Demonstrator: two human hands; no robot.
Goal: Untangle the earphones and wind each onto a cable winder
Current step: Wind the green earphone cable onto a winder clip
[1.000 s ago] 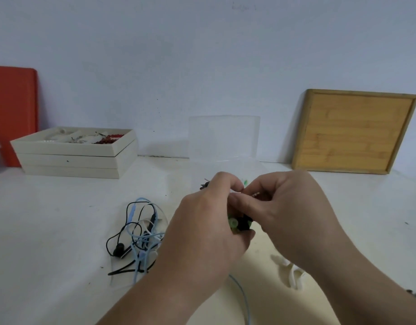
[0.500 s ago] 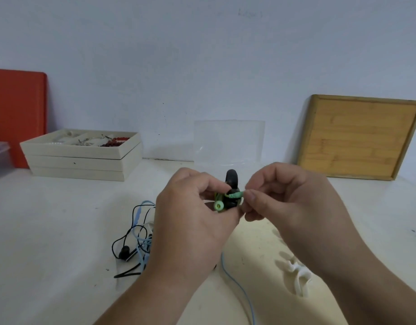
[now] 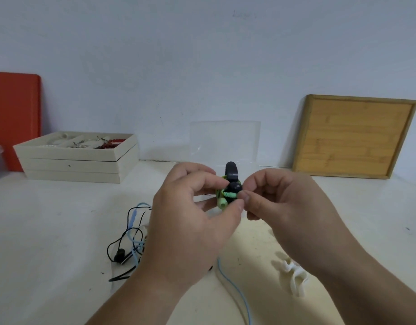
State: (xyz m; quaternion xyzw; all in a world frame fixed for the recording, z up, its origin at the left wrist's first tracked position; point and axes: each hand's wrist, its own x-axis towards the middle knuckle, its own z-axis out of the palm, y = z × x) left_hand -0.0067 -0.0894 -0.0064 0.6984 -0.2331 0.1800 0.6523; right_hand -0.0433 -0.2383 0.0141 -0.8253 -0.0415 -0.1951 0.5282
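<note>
1. Blue cable (image 3: 235,289) lies on the table (image 3: 49,231), nearest the camera, running from between the forearms toward the lower edge.
2. White winder (image 3: 293,275) lies flat on the table just under the right wrist, arms splayed, unwound.
3. Tangle (image 3: 129,242) of black and blue earphone cable sits on the table left of the left hand; a black earbud (image 3: 119,255) lies at its near-left edge.
4. Left hand (image 3: 190,221) is raised above the table, fingers curled, thumb and forefinger pinching the black winder (image 3: 232,181).
5. Right hand (image 3: 284,207) is raised beside it, fingers curled, thumb and forefinger pinching the green cable (image 3: 230,195) at the winder's right side.
6. Black winder stands upright between the hands, long axis vertical, top arm pointing up. Green cable is wrapped about its middle; a pale green earbud (image 3: 222,202) hangs at its lower left.
7. Behind: clear box (image 3: 225,141) centre, stacked white trays (image 3: 78,160) left, red board (image 3: 14,109) far left, wooden tray (image 3: 354,137) leaning on the wall right.
</note>
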